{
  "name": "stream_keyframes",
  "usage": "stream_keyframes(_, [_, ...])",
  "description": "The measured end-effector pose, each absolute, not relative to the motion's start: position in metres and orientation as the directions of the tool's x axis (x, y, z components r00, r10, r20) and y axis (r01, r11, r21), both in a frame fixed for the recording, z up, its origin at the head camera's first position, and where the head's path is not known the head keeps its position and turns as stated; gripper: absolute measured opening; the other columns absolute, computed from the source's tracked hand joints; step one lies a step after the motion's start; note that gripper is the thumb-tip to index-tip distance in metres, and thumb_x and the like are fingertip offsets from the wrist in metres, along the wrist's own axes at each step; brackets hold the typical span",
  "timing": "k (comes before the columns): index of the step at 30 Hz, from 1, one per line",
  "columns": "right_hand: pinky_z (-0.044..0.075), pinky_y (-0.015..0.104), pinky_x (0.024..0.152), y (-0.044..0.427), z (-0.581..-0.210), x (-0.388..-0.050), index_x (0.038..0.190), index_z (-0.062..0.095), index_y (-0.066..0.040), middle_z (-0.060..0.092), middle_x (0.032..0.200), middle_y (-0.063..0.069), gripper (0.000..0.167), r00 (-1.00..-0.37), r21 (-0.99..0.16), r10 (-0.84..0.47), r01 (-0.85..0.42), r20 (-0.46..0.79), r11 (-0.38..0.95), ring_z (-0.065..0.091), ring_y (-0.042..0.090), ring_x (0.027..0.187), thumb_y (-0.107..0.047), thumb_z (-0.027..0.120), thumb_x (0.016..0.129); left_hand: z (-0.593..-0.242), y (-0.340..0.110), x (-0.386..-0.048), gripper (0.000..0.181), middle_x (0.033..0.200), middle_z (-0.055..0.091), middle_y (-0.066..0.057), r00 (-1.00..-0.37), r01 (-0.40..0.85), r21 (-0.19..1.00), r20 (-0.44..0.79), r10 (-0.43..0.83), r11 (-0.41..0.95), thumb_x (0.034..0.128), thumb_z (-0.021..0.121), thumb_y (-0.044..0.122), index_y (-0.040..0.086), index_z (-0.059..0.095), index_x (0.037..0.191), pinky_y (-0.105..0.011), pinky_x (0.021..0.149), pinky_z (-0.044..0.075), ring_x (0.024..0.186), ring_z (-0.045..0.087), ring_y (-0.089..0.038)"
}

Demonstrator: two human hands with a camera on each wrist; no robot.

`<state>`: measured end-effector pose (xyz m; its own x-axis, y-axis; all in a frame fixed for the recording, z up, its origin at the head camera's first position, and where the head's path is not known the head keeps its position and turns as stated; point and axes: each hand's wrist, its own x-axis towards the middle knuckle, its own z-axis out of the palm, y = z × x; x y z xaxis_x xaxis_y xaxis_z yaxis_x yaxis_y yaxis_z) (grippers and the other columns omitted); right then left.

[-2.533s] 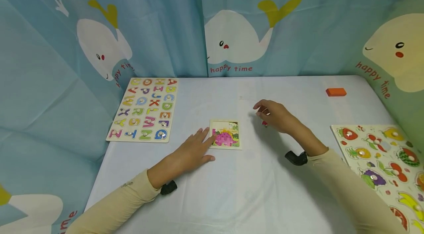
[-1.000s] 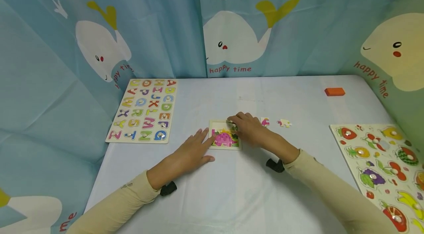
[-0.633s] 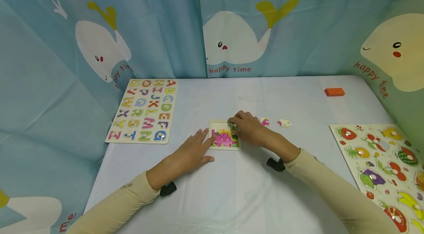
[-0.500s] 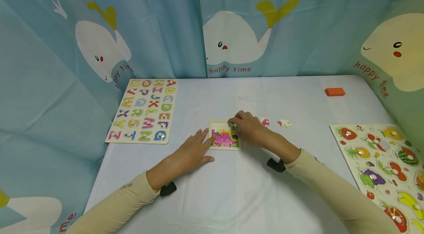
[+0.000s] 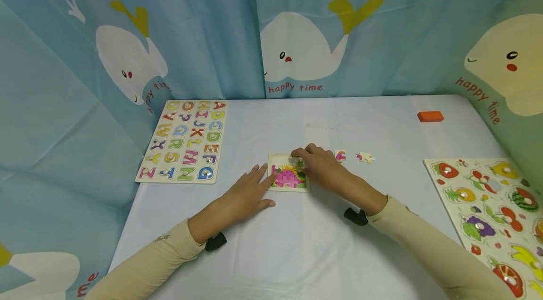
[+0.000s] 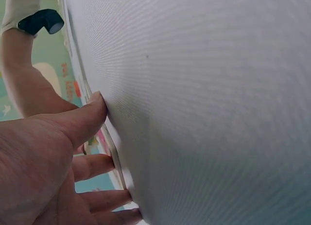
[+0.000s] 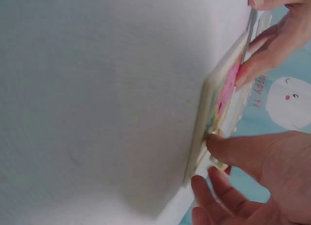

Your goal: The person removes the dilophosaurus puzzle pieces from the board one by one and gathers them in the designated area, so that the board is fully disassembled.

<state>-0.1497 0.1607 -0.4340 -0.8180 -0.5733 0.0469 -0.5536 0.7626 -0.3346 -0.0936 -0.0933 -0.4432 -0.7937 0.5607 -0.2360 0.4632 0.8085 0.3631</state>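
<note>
A small jigsaw tray (image 5: 288, 190) with a pink dinosaur picture lies mid-table; part of its upper area shows bare. My left hand (image 5: 242, 196) lies spread at its left edge, the index fingertip over the picture. At the tray's upper right corner, my right hand (image 5: 321, 166) pinches a greenish jigsaw piece (image 5: 299, 162) between thumb and fingers. That piece (image 7: 219, 163) looks tilted up from the tray in the right wrist view, and the fingers partly hide it. Two loose jigsaw pieces, one pink (image 5: 340, 155) and one mostly white (image 5: 365, 157), lie right of that hand.
An alphabet peg board (image 5: 182, 142) lies at the back left. On the right is a fruit peg board (image 5: 479, 210), with an orange block (image 5: 430, 116) behind it. Curtains (image 5: 203, 31) with printed whales stand along the table's back and sides.
From above the loose pieces, my right hand has moved left to the tray's upper right corner, uncovering both pieces. Over the last second it has barely shifted. My left hand has stayed put.
</note>
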Motion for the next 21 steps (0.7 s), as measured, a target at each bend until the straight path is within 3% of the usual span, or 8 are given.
stream_keyframes(7, [0.062,0.041,0.087,0.159,-0.438,-0.15,0.132,0.069,-0.012,0.067,0.113,0.01,0.035,-0.8,-0.35,-0.594,-0.583,0.09,0.733,0.071,0.025,0.098,-0.005,0.075,0.098,-0.444,-0.094,-0.094,0.072,0.173,0.022,-0.022,-0.792,0.469,0.36,-0.233,0.565,0.806,0.105,0.064,0.044,0.009,0.039,0.164,-0.059,0.125,0.029,0.159,0.023,-0.044])
stream_keyframes(15, [0.061,0.043,0.093,0.164,-0.435,-0.153,0.13,0.071,-0.009,0.07,0.112,0.009,0.031,-0.807,-0.462,-0.58,-0.557,0.107,0.69,0.07,0.023,0.102,-0.001,0.069,0.1,-0.442,-0.094,-0.093,0.072,0.173,0.023,-0.023,-0.791,0.469,0.371,-0.229,0.568,0.802,0.1055,0.064,0.042,0.008,0.039,0.163,-0.061,0.125,0.03,0.159,0.024,-0.045])
stream_keyframes(21, [0.059,0.046,0.089,0.184,-0.425,-0.161,0.123,0.067,-0.005,0.072,0.108,0.011,0.028,-0.824,-0.534,-0.54,-0.539,0.173,0.651,0.07,0.026,0.098,0.008,0.065,0.099,-0.44,-0.093,-0.092,0.072,0.173,0.023,-0.024,-0.792,0.465,0.38,-0.225,0.568,0.8,0.1052,0.065,0.041,0.007,0.038,0.163,-0.061,0.125,0.029,0.159,0.023,-0.045])
